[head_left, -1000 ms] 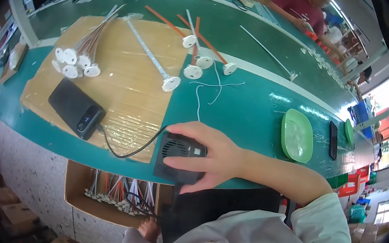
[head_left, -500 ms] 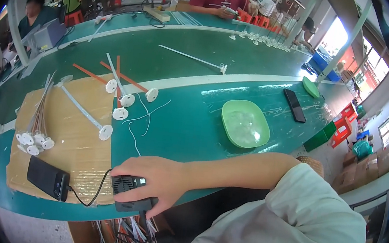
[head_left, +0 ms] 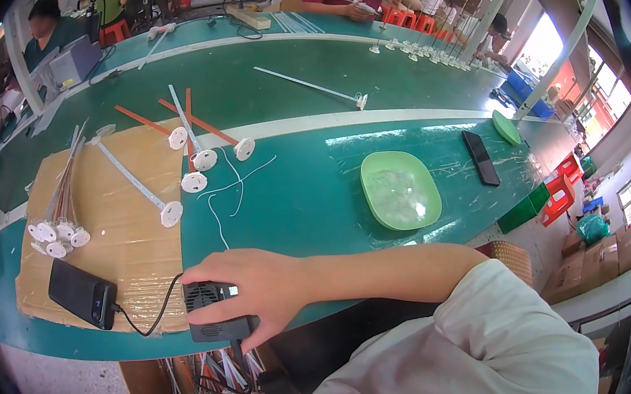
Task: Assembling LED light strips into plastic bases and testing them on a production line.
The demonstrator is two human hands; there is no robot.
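Observation:
My right hand (head_left: 264,288) grips a small black fan unit (head_left: 216,319) at the near edge of the green table (head_left: 307,204), fingers over its top and thumb below. A black cable (head_left: 153,318) runs from it to a black power bank (head_left: 81,293) lying on a cardboard sheet (head_left: 115,237). My left hand is out of sight.
White round-based rods (head_left: 179,175) and orange sticks (head_left: 139,118) lie on the cardboard and table. A bundle of rods (head_left: 58,228) sits at the left. A green tray (head_left: 399,190) and a black phone (head_left: 481,158) lie to the right. A box of wires (head_left: 211,382) sits under the table. Other people work at the far side.
The view has swung so the table's right end shows more. My right hand stays closed on the fan unit at the table edge.

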